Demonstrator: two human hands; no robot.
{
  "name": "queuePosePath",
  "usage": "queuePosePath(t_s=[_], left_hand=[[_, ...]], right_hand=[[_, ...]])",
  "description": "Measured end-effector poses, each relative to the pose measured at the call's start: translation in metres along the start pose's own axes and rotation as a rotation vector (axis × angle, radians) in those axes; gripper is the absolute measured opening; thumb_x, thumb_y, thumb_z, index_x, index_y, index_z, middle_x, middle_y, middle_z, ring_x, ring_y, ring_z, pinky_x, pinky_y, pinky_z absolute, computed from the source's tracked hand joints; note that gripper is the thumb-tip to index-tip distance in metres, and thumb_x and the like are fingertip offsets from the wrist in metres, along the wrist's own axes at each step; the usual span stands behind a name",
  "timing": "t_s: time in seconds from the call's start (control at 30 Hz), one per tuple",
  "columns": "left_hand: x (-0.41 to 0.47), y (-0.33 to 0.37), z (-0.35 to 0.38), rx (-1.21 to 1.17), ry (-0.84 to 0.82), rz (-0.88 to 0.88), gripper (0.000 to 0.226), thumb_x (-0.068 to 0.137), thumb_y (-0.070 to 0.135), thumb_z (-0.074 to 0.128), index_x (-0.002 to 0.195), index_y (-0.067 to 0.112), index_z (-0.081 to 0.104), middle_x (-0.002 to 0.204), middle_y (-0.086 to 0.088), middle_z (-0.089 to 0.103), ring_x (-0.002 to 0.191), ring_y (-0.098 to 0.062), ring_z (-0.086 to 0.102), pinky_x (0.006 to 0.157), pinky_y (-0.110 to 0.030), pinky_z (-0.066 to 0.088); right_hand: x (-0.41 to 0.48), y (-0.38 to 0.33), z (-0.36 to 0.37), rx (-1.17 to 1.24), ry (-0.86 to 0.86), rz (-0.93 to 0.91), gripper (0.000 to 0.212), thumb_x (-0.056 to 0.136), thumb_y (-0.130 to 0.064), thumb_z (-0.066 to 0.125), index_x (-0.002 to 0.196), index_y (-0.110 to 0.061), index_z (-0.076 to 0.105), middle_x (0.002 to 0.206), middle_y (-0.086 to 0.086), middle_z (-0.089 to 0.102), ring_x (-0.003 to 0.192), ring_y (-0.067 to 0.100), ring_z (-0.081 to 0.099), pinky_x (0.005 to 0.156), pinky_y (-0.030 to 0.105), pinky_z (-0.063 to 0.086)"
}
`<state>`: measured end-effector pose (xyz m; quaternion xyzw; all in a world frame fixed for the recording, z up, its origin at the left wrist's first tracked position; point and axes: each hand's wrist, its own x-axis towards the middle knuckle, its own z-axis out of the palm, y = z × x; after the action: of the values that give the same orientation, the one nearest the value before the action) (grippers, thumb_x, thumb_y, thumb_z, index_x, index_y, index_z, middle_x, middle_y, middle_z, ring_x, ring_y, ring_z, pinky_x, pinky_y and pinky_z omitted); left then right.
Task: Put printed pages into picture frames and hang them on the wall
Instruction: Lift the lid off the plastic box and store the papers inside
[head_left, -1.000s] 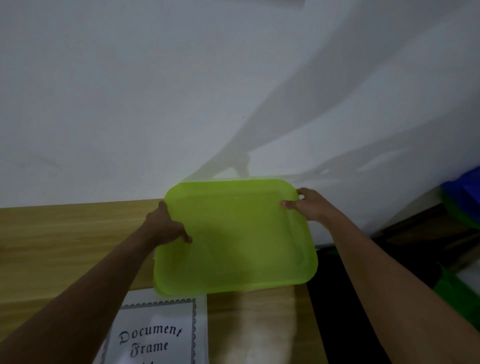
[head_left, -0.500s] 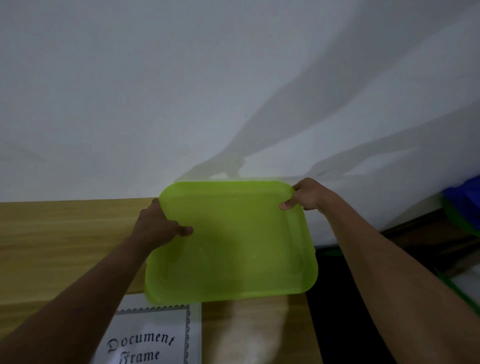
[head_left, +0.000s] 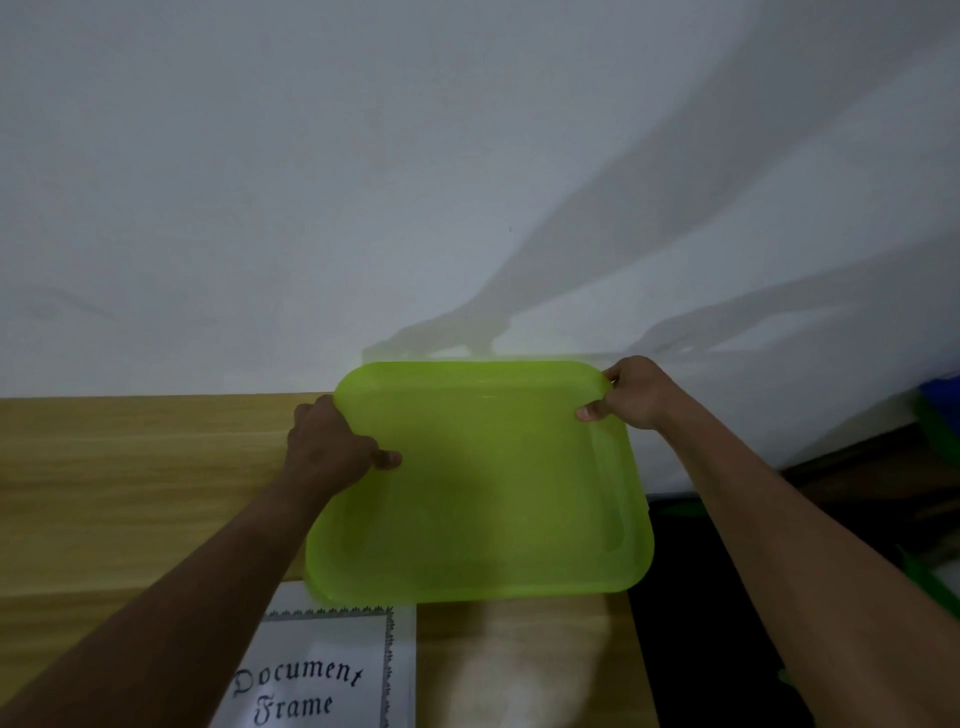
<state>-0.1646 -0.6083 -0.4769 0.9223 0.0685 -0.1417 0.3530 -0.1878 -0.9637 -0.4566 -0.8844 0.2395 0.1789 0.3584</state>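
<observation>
The green tray (head_left: 483, 493) is held in two places: the left hand (head_left: 332, 452) curls over its left rim, thumb on top, and the right hand (head_left: 631, 392) pinches the far right corner, over the right end of the tabletop (head_left: 130, 493). It looks like light, smooth, slightly bendy plastic, so rim grips suit it. The printed page (head_left: 322, 670) lies flat on the tabletop nearer the person, its top edge under the tray; I'd guess it's thin and easily creased, best lifted by opposite edges

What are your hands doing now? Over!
Left hand and right hand both grip green tray. Printed page on table, tray covers its top edge.
</observation>
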Motion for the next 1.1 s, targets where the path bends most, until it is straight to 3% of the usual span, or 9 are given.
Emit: queuePosePath(t_s=[0.13, 0.3, 0.47, 0.77, 0.83, 0.97, 1.1], left_hand=[[-0.002, -0.004, 0.001, 0.009, 0.025, -0.011, 0.089, 0.038, 0.033, 0.094, 0.114, 0.009, 0.055, 0.096, -0.005, 0.049, 0.106, -0.036, 0.054, 0.086, -0.047, 0.053], [-0.003, -0.001, 0.003, 0.022, 0.034, -0.031, 0.092, 0.047, 0.030, 0.094, 0.124, 0.011, 0.048, 0.103, -0.006, 0.038, 0.109, -0.039, 0.049, 0.093, -0.048, 0.047], [-0.002, -0.001, 0.003, 0.047, 0.029, -0.042, 0.092, 0.048, 0.031, 0.093, 0.125, 0.010, 0.048, 0.113, -0.014, 0.047, 0.114, -0.037, 0.046, 0.096, -0.045, 0.045], [-0.002, 0.001, 0.002, 0.037, 0.023, -0.072, 0.096, 0.049, 0.031, 0.093, 0.129, 0.011, 0.045, 0.119, -0.015, 0.045, 0.115, -0.039, 0.047, 0.098, -0.047, 0.044], [-0.002, 0.000, 0.002, 0.024, 0.017, -0.069, 0.095, 0.049, 0.030, 0.094, 0.128, 0.010, 0.045, 0.118, -0.015, 0.045, 0.116, -0.039, 0.047, 0.098, -0.047, 0.044], [0.000, -0.001, 0.002, -0.001, 0.014, -0.078, 0.096, 0.048, 0.028, 0.094, 0.129, 0.009, 0.044, 0.121, -0.017, 0.045, 0.117, -0.038, 0.045, 0.098, -0.046, 0.044], [0.005, -0.004, 0.000, -0.013, -0.007, -0.090, 0.098, 0.040, 0.031, 0.094, 0.124, 0.008, 0.048, 0.119, -0.017, 0.050, 0.110, -0.039, 0.052, 0.093, -0.048, 0.049]], right_hand=[[-0.002, -0.001, 0.000, -0.038, 0.017, -0.001, 0.042, 0.060, -0.021, 0.095, 0.095, -0.003, 0.078, 0.091, 0.009, 0.076, 0.085, 0.023, 0.071, 0.089, 0.040, 0.056], [-0.007, -0.004, 0.000, -0.071, 0.050, -0.008, 0.039, 0.061, -0.024, 0.094, 0.090, -0.004, 0.077, 0.088, 0.008, 0.075, 0.082, 0.022, 0.070, 0.084, 0.037, 0.057], [-0.009, -0.003, 0.000, -0.082, 0.068, -0.007, 0.038, 0.059, -0.026, 0.095, 0.085, -0.005, 0.077, 0.084, 0.008, 0.075, 0.081, 0.022, 0.071, 0.084, 0.040, 0.057], [-0.013, -0.010, -0.007, -0.089, 0.073, -0.003, 0.037, 0.057, -0.025, 0.095, 0.080, -0.004, 0.076, 0.084, 0.010, 0.075, 0.082, 0.024, 0.071, 0.082, 0.037, 0.057], [-0.016, -0.011, -0.009, -0.057, 0.082, -0.007, 0.040, 0.059, -0.023, 0.095, 0.087, -0.005, 0.072, 0.092, 0.009, 0.073, 0.088, 0.024, 0.069, 0.083, 0.036, 0.055], [-0.026, -0.005, -0.004, 0.083, 0.082, 0.042, 0.074, 0.063, -0.024, 0.093, 0.122, -0.010, 0.050, 0.111, 0.008, 0.060, 0.102, 0.027, 0.064, 0.082, 0.039, 0.053], [-0.039, 0.001, 0.000, 0.294, -0.006, 0.104, 0.047, 0.067, -0.014, 0.090, 0.106, 0.001, 0.067, 0.100, 0.010, 0.072, 0.085, 0.021, 0.071, 0.069, 0.032, 0.057]])
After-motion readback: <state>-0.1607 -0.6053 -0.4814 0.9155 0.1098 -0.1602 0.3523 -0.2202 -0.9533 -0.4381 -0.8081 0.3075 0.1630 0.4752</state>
